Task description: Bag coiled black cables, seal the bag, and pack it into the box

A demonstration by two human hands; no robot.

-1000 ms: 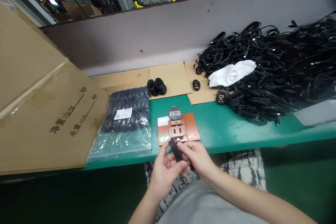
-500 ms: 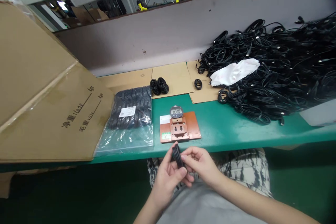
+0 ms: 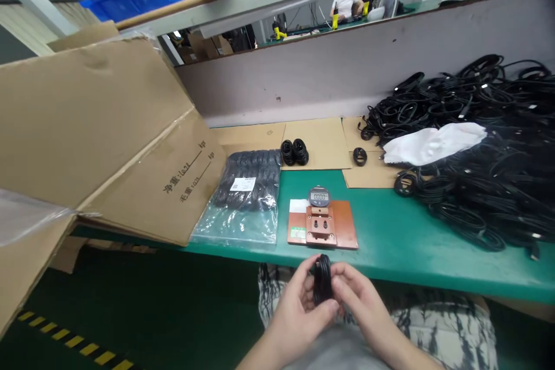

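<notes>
A coiled black cable point(image 3: 322, 280) is held upright just in front of the bench edge, above my lap. My left hand point(image 3: 299, 303) wraps round its left side, thumb across the bottom. From the right, my right hand point(image 3: 358, 295) grips the coil with thumb and fingers, some of them hidden behind it. Beyond the hands, a copper-coloured plate fixture point(image 3: 344, 225) lies on the green bench, with a round digital gauge point(image 3: 319, 196) on it that appears to read 0.000. A clear bag of coiled cables point(image 3: 255, 185) with a white label lies left of the fixture.
Several coiled cables point(image 3: 295, 152) stand on flat cardboard point(image 3: 325, 133) at the back, a single coil point(image 3: 359, 156) beside them. A large cable heap point(image 3: 459, 202) carrying a white cloth point(image 3: 433, 144) fills the right. An open carton point(image 3: 143, 127) stands left. Across the partition sits a person point(image 3: 346, 4).
My view has swung left and up, so the bench things appear lower and farther right. The coil stays in both hands and now stands more upright, with my right fingers farther round it.
</notes>
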